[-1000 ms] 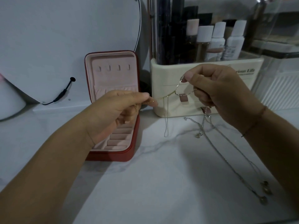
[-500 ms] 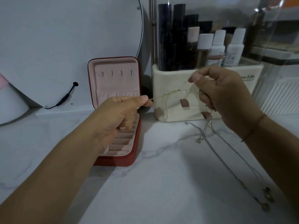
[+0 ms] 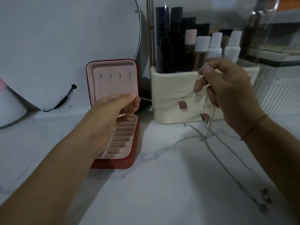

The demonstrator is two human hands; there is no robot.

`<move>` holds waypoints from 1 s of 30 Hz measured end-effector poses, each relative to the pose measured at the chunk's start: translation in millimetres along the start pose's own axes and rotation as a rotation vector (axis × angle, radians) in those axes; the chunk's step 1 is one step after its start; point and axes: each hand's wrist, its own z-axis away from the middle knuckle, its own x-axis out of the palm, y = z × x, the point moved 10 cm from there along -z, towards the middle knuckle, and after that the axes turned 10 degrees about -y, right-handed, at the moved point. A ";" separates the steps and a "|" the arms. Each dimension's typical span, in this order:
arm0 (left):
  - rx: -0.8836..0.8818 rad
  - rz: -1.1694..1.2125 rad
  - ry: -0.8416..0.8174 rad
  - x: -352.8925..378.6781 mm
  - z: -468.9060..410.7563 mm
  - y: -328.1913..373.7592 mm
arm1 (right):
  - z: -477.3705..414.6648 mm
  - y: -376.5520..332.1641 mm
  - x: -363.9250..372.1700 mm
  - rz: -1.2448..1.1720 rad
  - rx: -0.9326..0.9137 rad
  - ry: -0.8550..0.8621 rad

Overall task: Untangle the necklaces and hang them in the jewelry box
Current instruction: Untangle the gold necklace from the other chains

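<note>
A red jewelry box (image 3: 129, 163) stands open at the left, its pink lid upright with a row of small hooks (image 3: 114, 75). My left hand (image 3: 112, 114) hovers over the box and pinches one end of a thin gold necklace (image 3: 146, 99). The chain runs taut to the right, where my right hand (image 3: 227, 95) pinches a knot of chains in front of a cream organizer. From that hand silver necklaces (image 3: 227, 148) hang down and trail across the marble top to small pendants (image 3: 264, 197) at the right.
A cream drawer organizer (image 3: 168, 111) holding dark tubes and white-capped bottles (image 3: 215, 44) stands behind my right hand. A round mirror (image 3: 65, 38) with a black cable (image 3: 65, 99) leans at the left. A clear box (image 3: 279, 85) sits at the far right.
My left hand has drawn the gold chain leftward toward the box lid, pulling it taut. My right hand has stayed in front of the organizer. The view has shifted slightly.
</note>
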 end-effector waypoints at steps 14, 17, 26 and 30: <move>-0.134 0.000 -0.509 73.2 24.3 -11.4 | 8.7 -10.5 45.0 -0.231 -0.012 -0.313; -0.193 -0.089 -0.604 83.6 31.7 -20.8 | 10.9 -10.1 51.7 -0.251 -0.002 -0.373; -0.143 -0.135 -0.562 86.5 26.3 -23.6 | 16.1 -0.4 67.0 -0.300 0.060 -0.461; -0.073 -0.079 -0.522 86.0 24.7 -15.5 | 17.2 4.0 69.2 -0.300 0.088 -0.469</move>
